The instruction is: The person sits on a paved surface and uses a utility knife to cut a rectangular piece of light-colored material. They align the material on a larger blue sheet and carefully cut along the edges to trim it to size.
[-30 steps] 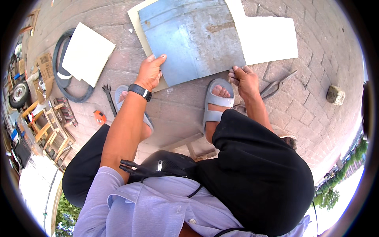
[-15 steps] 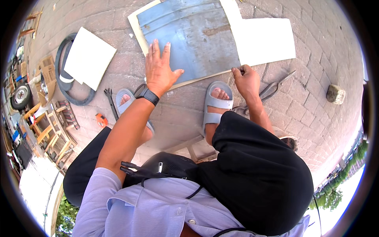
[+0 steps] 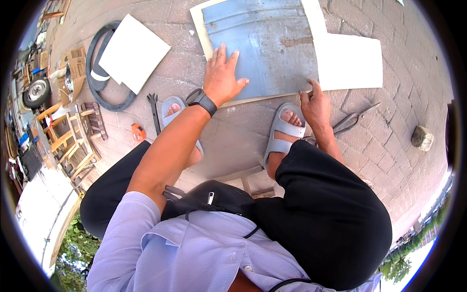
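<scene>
A worn blue-grey sheet (image 3: 265, 48) with rust marks lies on larger cream-coloured sheet material (image 3: 352, 63) on the ground before me. My left hand (image 3: 224, 78) rests flat on its near left part, fingers spread and pressing down. At the near right corner is my right hand (image 3: 317, 103), its fingers curled and thumb close to the index fingertip. Whatever may be between those fingertips is too small to make out. Metal shears (image 3: 348, 124) lie on the paving beside my right wrist, partly hidden by the forearm.
Left of my feet lie a dark wrench (image 3: 154, 114) and an orange tape measure (image 3: 138, 132). Farther left, another cream sheet (image 3: 135, 52) overlaps a black rubber ring (image 3: 93, 87). Wooden chairs (image 3: 65, 141) and a cardboard box (image 3: 75, 65) stand beyond. A stone block (image 3: 422, 138) sits at right.
The whole scene has shifted right in view as my head turned. My left hand stays flat on the sheet. My right index finger has straightened somewhat at the corner.
</scene>
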